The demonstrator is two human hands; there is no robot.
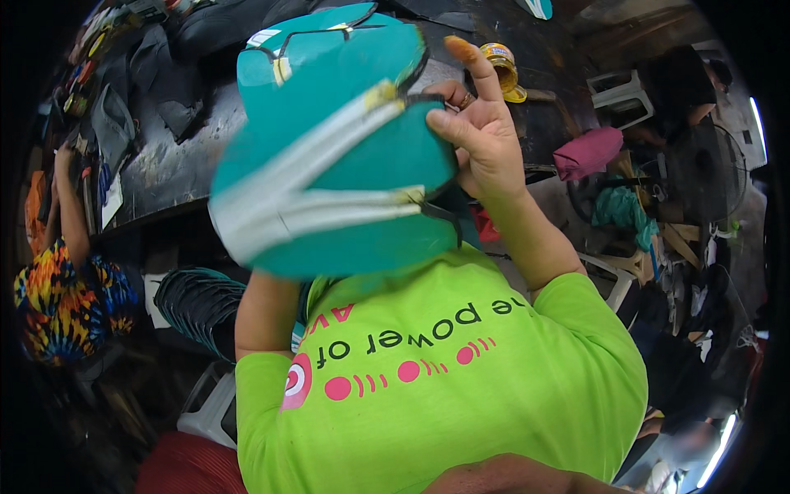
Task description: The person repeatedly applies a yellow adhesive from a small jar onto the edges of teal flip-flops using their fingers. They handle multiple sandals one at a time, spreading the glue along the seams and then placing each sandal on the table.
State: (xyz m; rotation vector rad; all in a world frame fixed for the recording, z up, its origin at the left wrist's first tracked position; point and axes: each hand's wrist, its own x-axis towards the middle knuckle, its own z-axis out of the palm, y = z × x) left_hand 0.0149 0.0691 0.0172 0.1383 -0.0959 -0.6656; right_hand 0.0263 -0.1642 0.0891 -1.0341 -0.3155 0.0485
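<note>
Table (156, 177): dark, its near edge curving along the left; a worn bare patch lies open beside dark cut pieces (152, 70).
Left hand: hidden behind the teal piece; its grip cannot be told.
Teal piece (370, 169): raised above the shirt (444, 395), glossy, white bands in a V, left end blurred.
Shirt: lime, upside-down lettering, pink dots.
Right hand (485, 136): pinching the piece's right edge, index fingertip orange-stained.
Jar (498, 58): yellow, printed label.
</note>
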